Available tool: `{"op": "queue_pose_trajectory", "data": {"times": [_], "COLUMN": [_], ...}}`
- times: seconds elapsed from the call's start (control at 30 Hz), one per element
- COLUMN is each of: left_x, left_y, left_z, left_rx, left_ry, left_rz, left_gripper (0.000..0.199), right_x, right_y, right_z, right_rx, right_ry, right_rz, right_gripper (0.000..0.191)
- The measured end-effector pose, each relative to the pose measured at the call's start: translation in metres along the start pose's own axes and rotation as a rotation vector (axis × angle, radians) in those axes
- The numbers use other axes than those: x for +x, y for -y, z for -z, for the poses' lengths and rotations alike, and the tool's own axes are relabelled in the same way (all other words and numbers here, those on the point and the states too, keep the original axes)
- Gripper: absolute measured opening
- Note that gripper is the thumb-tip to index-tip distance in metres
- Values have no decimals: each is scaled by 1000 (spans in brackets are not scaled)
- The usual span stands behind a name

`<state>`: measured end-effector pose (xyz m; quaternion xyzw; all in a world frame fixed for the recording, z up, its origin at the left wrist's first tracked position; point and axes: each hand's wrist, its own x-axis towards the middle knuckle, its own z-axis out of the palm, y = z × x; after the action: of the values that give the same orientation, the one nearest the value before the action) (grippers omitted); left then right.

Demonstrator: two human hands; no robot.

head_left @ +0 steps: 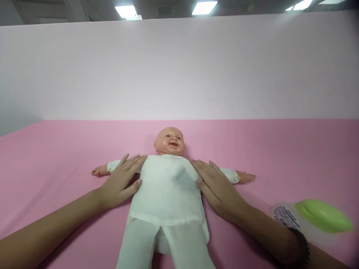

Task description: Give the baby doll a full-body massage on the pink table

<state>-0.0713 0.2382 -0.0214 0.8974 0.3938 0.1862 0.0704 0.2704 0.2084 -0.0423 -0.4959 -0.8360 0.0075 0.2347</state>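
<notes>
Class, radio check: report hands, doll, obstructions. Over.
Left hand and right hand open, at shoulders of doll. Doll face up, arms spread. Bottle off right, apart from doll, not blocking hands.

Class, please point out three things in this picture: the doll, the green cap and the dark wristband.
Doll (168,192): head view, on the middle of its torso.
Green cap (324,216): head view, on its smooth middle.
Dark wristband (303,243): head view, on its outward-facing surface.

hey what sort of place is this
Probably an indoor booth or partitioned workspace: ceiling lights show above a white partition, and a doll lies on a pink surface.
</notes>
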Motion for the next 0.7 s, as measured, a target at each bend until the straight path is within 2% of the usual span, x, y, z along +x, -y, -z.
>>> {"op": "queue_pose_trajectory", "data": {"times": [0.1, 0.2, 0.3, 0.43, 0.5, 0.6, 0.67, 0.7], "left_x": [2, 1, -3, -7, -7, -1, 3, 5], "left_y": [18, 39, 66, 93, 96, 85, 72, 64], "left_z": [9, 16, 21, 22, 20, 12, 6, 3], "left_rx": [107, 205, 331, 376, 270, -69, -390, -566], "left_ry": [6, -21, -90, -304, -462, -719, -791, -774], "left_rz": [-73, -46, 22, 133, 219, 399, 529, 582], "left_gripper": [73, 68, 60, 52, 54, 80, 90, 84], "right_x": [3, 4, 3, 0, 1, 4, 5, 5], "right_y": [-20, -35, -46, -54, -54, -50, -48, -47], "right_z": [9, 11, 7, 3, 4, 7, 8, 7], "right_rx": [-143, -269, -323, -238, -149, -36, 51, 126], "right_ry": [20, -31, -151, -397, -534, -741, -838, -868], "right_rz": [83, 29, -69, -169, -261, -457, -596, -654], "right_gripper": [60, 51, 38, 44, 48, 57, 60, 61]}}
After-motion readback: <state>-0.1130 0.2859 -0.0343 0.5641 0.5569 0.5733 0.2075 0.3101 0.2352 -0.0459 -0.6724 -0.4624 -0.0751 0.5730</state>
